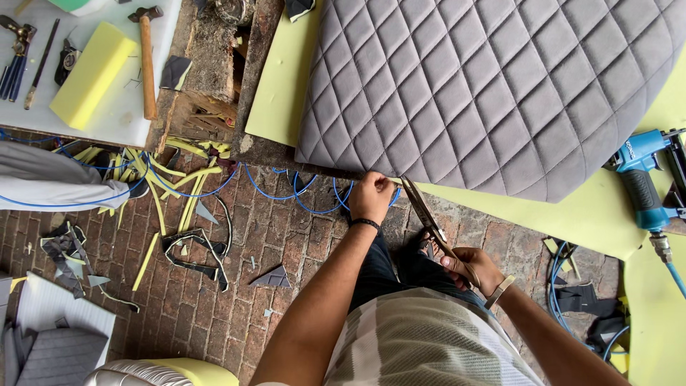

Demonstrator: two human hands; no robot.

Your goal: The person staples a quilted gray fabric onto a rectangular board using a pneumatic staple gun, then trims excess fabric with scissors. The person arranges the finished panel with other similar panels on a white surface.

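A: Head view, item one?
B: Quilted grey panel [493, 86], lying on yellow foam sheet [286, 78], lower edge overhanging the bench above brick floor [286, 250].
A: Hands?
B: Left hand [371, 198], fingers curled, pinching the panel's lower edge. Right hand [471, 268], closed around the handles of the shears [427, 218]; blades slightly parted, tips at the panel edge just beside the left hand.
A: Surroundings?
B: Blue pneumatic stapler [643, 179] at right, near the panel. Hammer [147, 61] and yellow foam block [93, 71] on the white board, well apart. Blue hose [286, 189] looped below the bench; foam and fabric offcuts [193, 243] on the bricks.
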